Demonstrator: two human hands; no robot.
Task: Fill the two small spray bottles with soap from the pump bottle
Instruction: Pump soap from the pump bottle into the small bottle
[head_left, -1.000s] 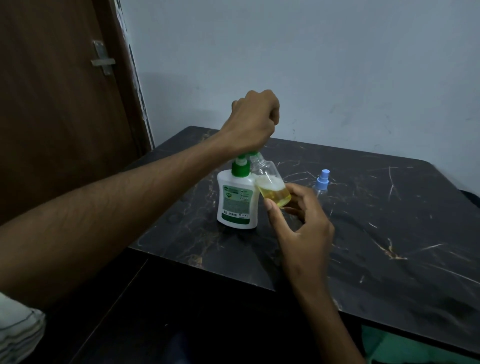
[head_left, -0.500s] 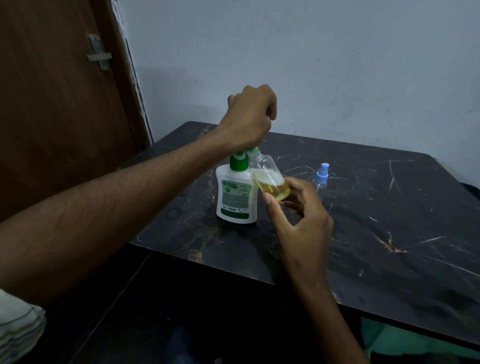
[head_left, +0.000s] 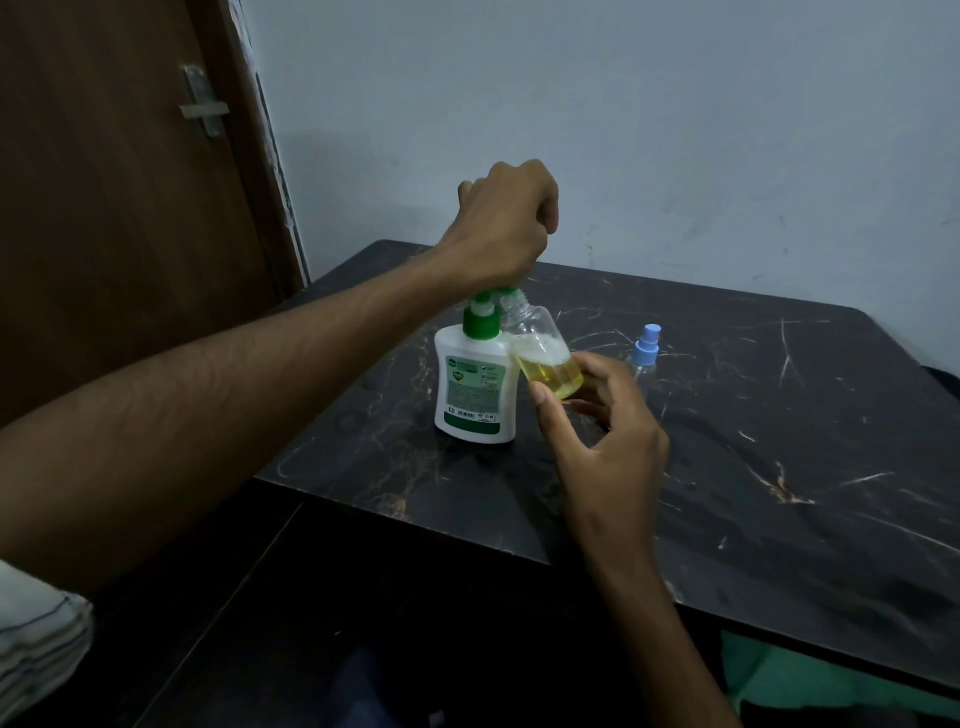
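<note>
Little has moved: left hand (head_left: 506, 228) fisted atop pump bottle (head_left: 475, 384), right hand (head_left: 605, 441) gripping spray bottle (head_left: 540, 358).

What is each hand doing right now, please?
Left hand: curled in a fist, pressing the pump bottle.
Right hand: holds the tilted small spray bottle.

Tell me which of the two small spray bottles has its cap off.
The tilted spray bottle in the right hand, partly filled with yellow soap. The other spray bottle stands behind, blue cap on.

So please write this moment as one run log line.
left hand: presses pump bottle | right hand: holds tilted open spray bottle, partly filled | capped spray bottle: on table
</note>
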